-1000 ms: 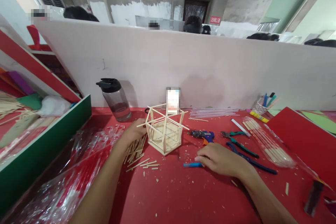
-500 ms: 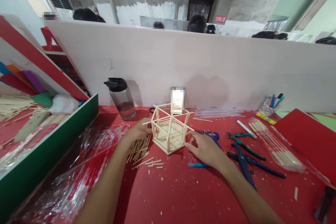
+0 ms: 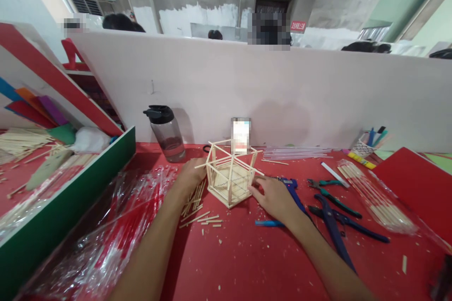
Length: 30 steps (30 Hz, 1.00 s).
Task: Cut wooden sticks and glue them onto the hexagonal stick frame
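A many-sided frame of pale wooden sticks (image 3: 230, 188) stands upright on the red table, with a slatted floor, corner posts and rails whose ends jut out. My left hand (image 3: 193, 174) is at its left side, fingers bent against the posts and partly hidden. At the right side, my right hand (image 3: 271, 194) has its thumb and fingers curled in against the lower edge. Short cut sticks (image 3: 196, 202) lie beside and below my left hand. A blue pen-like stick (image 3: 269, 223) is under my right wrist, and a blue glue gun (image 3: 291, 186) lies just behind that hand.
Green-handled pliers (image 3: 334, 193), blue-handled cutters (image 3: 335, 225) and bagged sticks (image 3: 374, 197) lie at right. A bottle (image 3: 167, 136) and a lit phone (image 3: 241, 136) stand by the white partition (image 3: 212, 84). Plastic wrapping (image 3: 116, 225) lies left, beside a green-sided divider (image 3: 70, 183).
The view has shifted slightly. My right hand's fingers have drawn closer together against the stick frame, and my left hand has moved in a little at its side. The frame stays in place.
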### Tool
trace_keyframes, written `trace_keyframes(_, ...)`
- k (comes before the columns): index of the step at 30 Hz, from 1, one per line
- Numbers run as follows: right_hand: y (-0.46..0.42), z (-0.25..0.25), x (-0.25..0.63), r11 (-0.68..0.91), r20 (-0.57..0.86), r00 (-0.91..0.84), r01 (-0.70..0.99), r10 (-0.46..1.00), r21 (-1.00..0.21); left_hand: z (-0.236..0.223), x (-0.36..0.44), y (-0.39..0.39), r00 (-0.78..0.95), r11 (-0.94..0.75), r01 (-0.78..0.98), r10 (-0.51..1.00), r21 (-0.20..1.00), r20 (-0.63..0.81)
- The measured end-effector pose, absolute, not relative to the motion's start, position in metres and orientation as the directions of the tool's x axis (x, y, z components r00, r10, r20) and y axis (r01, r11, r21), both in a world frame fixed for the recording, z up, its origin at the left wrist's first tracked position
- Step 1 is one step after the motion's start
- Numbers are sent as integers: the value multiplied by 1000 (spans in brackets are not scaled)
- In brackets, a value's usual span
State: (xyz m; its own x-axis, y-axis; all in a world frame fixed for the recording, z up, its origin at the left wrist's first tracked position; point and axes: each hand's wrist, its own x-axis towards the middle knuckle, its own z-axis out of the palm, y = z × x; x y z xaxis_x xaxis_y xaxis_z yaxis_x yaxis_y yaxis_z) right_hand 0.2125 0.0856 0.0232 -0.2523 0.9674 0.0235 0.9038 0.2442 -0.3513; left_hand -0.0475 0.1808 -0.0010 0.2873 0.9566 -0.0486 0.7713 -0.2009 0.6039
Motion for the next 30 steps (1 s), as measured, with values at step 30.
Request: trace_keyframes(30, 97, 24, 240, 138, 14, -139, 958, 990, -250, 57, -103, 148, 84, -44, 961, 987, 272, -135)
